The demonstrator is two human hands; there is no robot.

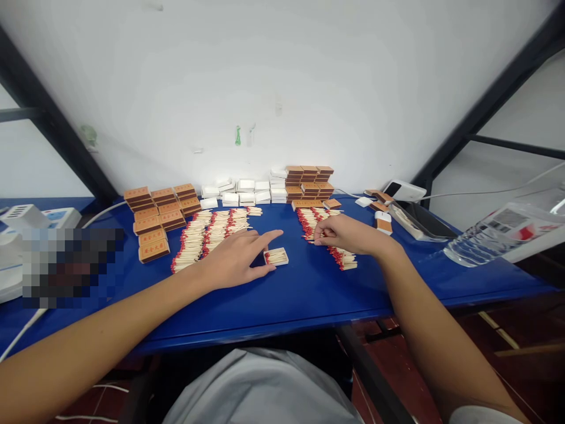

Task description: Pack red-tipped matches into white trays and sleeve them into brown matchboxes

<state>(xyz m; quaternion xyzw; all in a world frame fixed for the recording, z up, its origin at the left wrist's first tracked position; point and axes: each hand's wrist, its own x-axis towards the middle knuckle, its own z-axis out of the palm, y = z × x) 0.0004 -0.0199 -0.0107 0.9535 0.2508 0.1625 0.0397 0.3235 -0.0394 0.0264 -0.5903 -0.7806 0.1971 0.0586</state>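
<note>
My left hand (241, 254) rests on the blue table (309, 288) with thumb and forefinger around a small open matchbox tray (276, 257) that holds matches. My right hand (348, 235) is curled over a row of red-tipped matches (324, 238) to the right of the tray, its fingertips pinching a few of them. A wider spread of matches (207, 235) lies left of my left hand.
Orange matchbox sleeves are stacked at the back left (161, 215) and back centre (309, 181). White inner trays (242, 191) line the wall. A power strip (26, 221) sits far left. A phone (404, 189), a tray and a plastic water bottle (498, 232) lie right.
</note>
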